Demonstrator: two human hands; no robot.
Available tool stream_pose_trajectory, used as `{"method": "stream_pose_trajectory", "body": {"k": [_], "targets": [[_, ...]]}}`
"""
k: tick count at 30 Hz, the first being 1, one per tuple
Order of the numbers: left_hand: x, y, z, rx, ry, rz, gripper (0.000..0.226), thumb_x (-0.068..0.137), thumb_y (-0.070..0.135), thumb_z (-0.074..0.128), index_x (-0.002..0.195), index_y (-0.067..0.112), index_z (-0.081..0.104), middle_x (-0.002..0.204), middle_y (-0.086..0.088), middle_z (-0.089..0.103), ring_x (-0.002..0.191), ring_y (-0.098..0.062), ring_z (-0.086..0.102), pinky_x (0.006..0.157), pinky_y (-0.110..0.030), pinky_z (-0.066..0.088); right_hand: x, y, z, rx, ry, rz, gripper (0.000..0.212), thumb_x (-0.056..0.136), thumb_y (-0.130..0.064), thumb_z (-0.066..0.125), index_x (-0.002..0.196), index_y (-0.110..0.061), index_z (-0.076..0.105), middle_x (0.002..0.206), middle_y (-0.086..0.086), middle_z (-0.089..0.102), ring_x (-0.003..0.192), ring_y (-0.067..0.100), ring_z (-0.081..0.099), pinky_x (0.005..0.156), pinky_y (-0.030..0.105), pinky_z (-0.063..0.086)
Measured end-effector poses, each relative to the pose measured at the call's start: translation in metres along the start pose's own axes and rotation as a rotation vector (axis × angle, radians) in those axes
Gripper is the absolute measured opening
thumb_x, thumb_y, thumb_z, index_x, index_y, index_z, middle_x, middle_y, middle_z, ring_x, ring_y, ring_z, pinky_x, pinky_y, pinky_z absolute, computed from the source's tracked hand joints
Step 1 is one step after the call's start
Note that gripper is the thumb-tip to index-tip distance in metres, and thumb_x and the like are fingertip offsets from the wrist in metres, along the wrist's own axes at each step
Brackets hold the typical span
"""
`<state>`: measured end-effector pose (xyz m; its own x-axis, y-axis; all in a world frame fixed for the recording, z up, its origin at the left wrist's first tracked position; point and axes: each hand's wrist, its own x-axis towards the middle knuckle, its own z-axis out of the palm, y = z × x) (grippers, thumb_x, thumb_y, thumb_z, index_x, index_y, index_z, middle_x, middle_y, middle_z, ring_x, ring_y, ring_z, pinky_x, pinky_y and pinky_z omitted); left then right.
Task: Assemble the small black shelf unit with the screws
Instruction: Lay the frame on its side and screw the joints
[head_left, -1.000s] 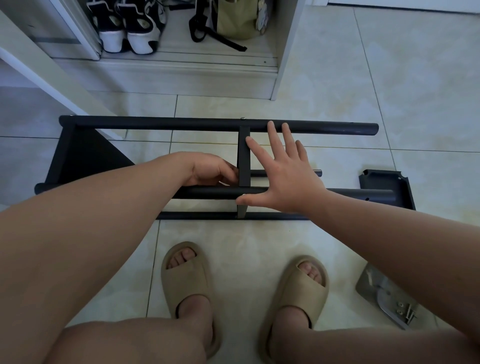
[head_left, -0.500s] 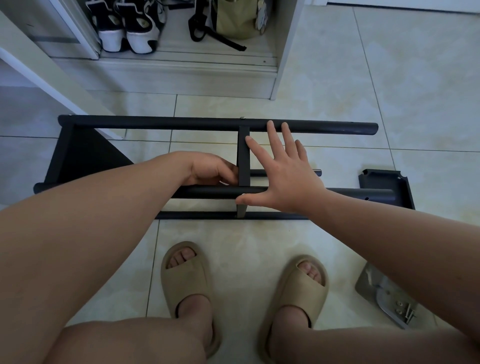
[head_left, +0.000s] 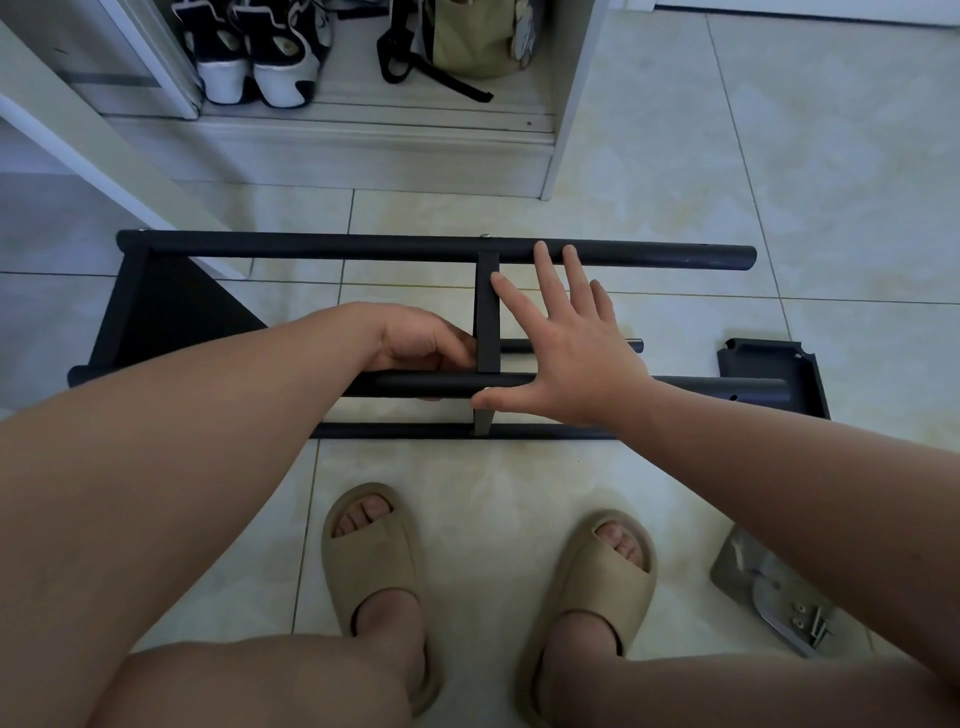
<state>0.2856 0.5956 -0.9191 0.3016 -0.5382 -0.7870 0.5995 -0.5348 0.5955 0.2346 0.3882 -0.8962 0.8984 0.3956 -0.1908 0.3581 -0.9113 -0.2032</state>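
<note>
- Since the cross brace seemingly needs steadying, left hand grips the tube just left of it.
- Right hand, fingers splayed, thumbs the joint.

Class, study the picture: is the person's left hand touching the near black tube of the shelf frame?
Touching. The head view shows the left hand curled over the near black tube, fingertips showing beneath it.
</note>
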Motion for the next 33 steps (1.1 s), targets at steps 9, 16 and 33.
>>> {"method": "stream_pose_trajectory", "body": {"k": [9, 16, 33], "targets": [[0.0023, 0.0016, 0.0039, 0.015, 0.044, -0.037, 0.009, 0.092, 0.015, 0.058, 0.087, 0.015, 0.066, 0.068, 0.000, 0.060, 0.059, -0.011, 0.054, 0.058, -0.023, 0.047, 0.0002, 0.0005, 0.0011, -0.004, 0.015, -0.004, 0.126, 0.058, -0.102, 0.028, 0.162, -0.036, 0.000, 0.168, 0.012, -0.017, 0.153, 0.038, -0.018, 0.123, 0.061, 0.006], [0.0002, 0.0017, 0.0010, -0.040, 0.025, -0.002, 0.021, 0.096, 0.007, 0.052, 0.109, 0.015, 0.066, 0.089, -0.001, 0.068, 0.077, -0.013, 0.063, 0.075, -0.029, 0.050, 0.0004, 0.0007, 0.0007, 0.000, 0.006, -0.002, 0.125, 0.059, -0.102, 0.027, 0.161, -0.037, -0.001, 0.168, 0.011, -0.018, 0.153, 0.037, -0.020, 0.123, 0.061, 0.005], [-0.0003, 0.0037, 0.0054, -0.072, 0.040, -0.027, 0.017, 0.097, 0.010, 0.051, 0.104, 0.014, 0.066, 0.085, -0.002, 0.064, 0.082, -0.016, 0.060, 0.081, -0.030, 0.052, -0.0002, 0.0005, 0.0000, 0.000, 0.007, -0.004, 0.125, 0.059, -0.102, 0.029, 0.161, -0.037, -0.001, 0.168, 0.011, -0.018, 0.153, 0.037, -0.020, 0.124, 0.060, 0.005]]}}
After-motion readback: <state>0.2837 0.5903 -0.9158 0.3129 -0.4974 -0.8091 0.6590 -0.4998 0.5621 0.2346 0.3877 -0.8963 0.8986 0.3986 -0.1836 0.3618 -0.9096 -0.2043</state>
